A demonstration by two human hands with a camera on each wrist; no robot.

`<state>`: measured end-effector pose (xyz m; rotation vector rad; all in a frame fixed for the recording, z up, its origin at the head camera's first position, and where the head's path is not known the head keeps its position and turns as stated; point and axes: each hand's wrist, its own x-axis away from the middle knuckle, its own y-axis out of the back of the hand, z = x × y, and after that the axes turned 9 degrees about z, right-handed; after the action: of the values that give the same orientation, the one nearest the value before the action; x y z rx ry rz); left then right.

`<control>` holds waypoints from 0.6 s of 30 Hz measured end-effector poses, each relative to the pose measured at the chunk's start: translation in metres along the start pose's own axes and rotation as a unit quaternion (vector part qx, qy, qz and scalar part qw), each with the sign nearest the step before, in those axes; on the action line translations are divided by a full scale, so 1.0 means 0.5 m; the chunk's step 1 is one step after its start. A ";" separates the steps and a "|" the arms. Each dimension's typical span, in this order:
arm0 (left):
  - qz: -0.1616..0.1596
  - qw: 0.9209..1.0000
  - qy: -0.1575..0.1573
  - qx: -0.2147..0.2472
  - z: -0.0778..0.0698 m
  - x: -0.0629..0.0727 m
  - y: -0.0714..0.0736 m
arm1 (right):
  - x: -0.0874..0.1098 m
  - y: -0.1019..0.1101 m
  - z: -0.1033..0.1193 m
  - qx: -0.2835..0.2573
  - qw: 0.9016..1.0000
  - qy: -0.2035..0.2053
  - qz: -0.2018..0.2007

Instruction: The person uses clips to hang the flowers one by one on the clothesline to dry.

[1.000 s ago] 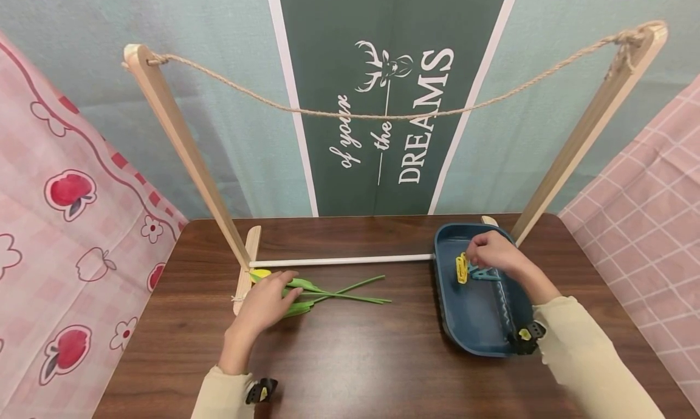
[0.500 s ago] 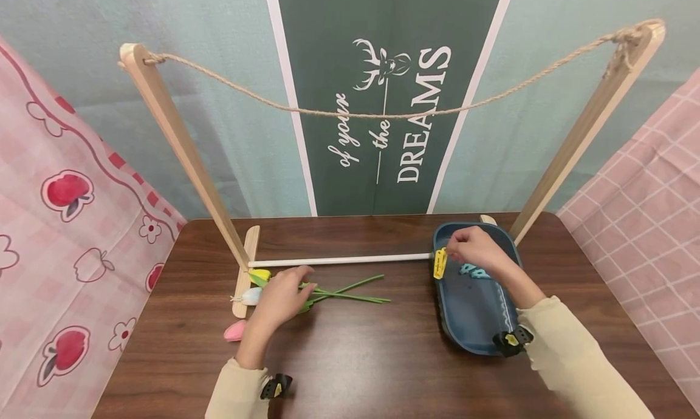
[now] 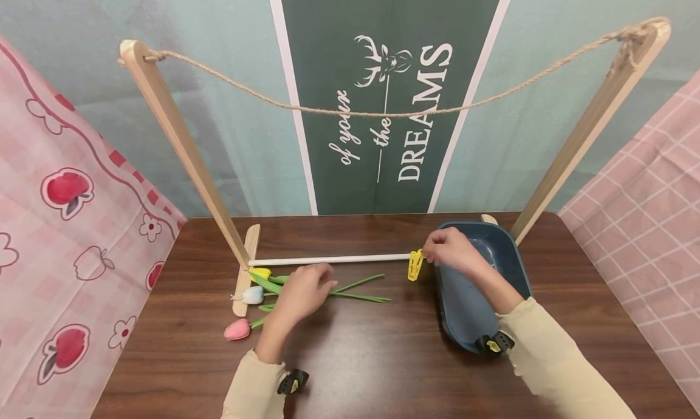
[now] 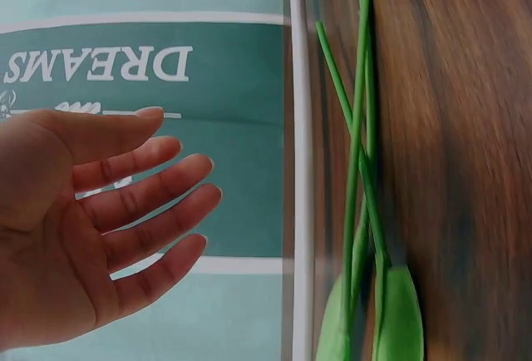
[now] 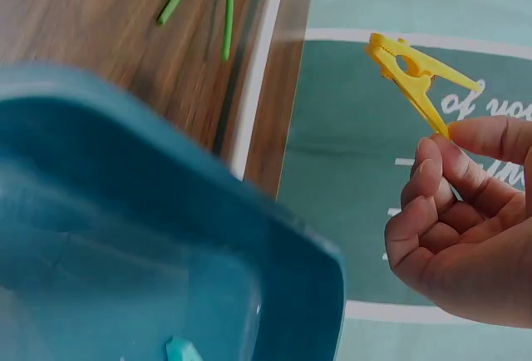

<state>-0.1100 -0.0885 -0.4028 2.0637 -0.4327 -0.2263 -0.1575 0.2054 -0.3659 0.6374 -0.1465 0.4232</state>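
A yellow clothespin (image 5: 411, 74) is pinched by one handle between the thumb and index finger of my right hand (image 5: 474, 228). In the head view that right hand (image 3: 451, 249) hovers by the left rim of the blue basin (image 3: 465, 303). My left hand (image 3: 306, 291) is above the artificial tulips, its fingers loosely bent and holding nothing in the left wrist view. Three tulip heads show on the table: a yellow tulip (image 3: 261, 274), a pale blue tulip (image 3: 253, 295) and a pink tulip (image 3: 237, 329). Their green stems (image 3: 358, 297) cross to the right of my left hand.
A twine rope (image 3: 361, 114) sags between a left wooden post (image 3: 186, 152) and a right wooden post (image 3: 590, 127). A white rod (image 3: 339, 260) runs low between them. Part of a teal piece (image 5: 181, 349) shows inside the basin. Curtains hang behind and beside the table.
My right hand has lifted the yellow clothespin out of the basin and carried it left past the rim. My left hand has shifted right, uncovering the pale blue and pink tulips.
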 end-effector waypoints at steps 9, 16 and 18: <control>0.005 0.999 -0.036 -0.010 -0.053 -0.023 -0.010 | -0.005 -0.027 0.028 -0.033 0.999 0.005 -0.017; 0.031 0.998 -0.047 0.009 -0.086 -0.034 -0.020 | -0.002 -0.045 0.040 -0.055 0.998 0.008 -0.021; 0.036 0.998 -0.051 0.013 -0.093 -0.036 -0.022 | -0.002 -0.049 0.043 -0.055 0.998 0.009 -0.025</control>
<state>-0.1089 -0.0391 -0.3892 2.0635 -0.5739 -0.2842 -0.1481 0.1745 -0.3624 0.5278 -0.1360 0.3709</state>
